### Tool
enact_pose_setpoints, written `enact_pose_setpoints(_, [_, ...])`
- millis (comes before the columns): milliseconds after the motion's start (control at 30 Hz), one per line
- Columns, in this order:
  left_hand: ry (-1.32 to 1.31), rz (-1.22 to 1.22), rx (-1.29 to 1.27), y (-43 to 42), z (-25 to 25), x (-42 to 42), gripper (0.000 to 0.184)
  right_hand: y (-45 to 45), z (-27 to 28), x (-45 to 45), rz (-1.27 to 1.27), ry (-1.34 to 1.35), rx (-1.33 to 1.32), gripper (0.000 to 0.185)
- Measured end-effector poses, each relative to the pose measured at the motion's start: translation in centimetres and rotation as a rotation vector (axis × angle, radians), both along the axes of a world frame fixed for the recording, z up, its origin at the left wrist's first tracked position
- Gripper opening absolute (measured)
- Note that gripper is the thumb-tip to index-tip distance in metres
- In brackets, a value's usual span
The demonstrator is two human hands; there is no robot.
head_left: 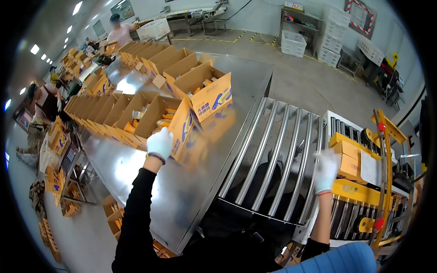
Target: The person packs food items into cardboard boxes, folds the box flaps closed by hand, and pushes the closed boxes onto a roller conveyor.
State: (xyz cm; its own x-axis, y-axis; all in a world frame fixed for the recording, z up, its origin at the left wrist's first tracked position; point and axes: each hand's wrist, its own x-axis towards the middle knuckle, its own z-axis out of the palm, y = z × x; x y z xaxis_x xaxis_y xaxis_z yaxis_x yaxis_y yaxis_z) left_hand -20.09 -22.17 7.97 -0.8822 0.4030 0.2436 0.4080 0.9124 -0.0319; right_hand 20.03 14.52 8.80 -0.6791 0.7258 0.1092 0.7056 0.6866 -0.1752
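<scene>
The left hand (160, 142), in a pale glove, is at the near rim of the open carton (183, 129) that ends the closer row. Its fingers look drawn together at the cardboard edge, though whether they pinch it I cannot tell. The carton stands upright on the metal table (205, 159), its opening just past the fingertips, with orange packets (168, 113) inside, beyond the fingers. Its printed side lies to the right of them. More open cartons (102, 111) run off in a line to the left of this hand and away from it.

Beyond the fingers and to their right, the end carton of the second row (211, 98) also stands open, showing blue print and holding small packets.

The right hand (327, 170), also in a pale glove, is blurred, so how wide its fingers are I cannot tell. It is over the right edge of the steel rollers (273, 159); just to the right of its fingers lies a closed carton (349, 161), between yellow guides (353, 191). Contact between the two is perhaps possible, but the blur hides it. A white sheet (369, 167) is on the carton's far side from the fingers. The yellow frame (386, 182) rises farther right.
</scene>
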Motion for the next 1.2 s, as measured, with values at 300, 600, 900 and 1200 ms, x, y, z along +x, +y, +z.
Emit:
enact_pose_setpoints(300, [-0.24, -0.503, 0.777, 3.8, 6.7, 6.5, 0.036, -14.8, -1.0, -9.7, 0.662, 0.287, 0.065, 0.077])
enact_pose_setpoints(600, [-0.564, -0.78, 0.497, 11.7, -1.0, 2.9, 0.035, -9.7, 1.8, -10.9, 0.601, 0.419, -0.786, 0.046])
enact_pose_setpoints(900, [-1.274, -0.56, 1.235, 12.5, -7.2, 2.4, 0.052, -13.4, 1.8, -11.4, 0.494, 0.22, 0.01, 0.099])
enact_pose_setpoints(1200, [-0.681, -0.744, 1.171, 29.2, -12.0, 19.6, 0.063, -3.1, -1.6, -4.8, 0.121, 0.03, 0.219, 0.114])
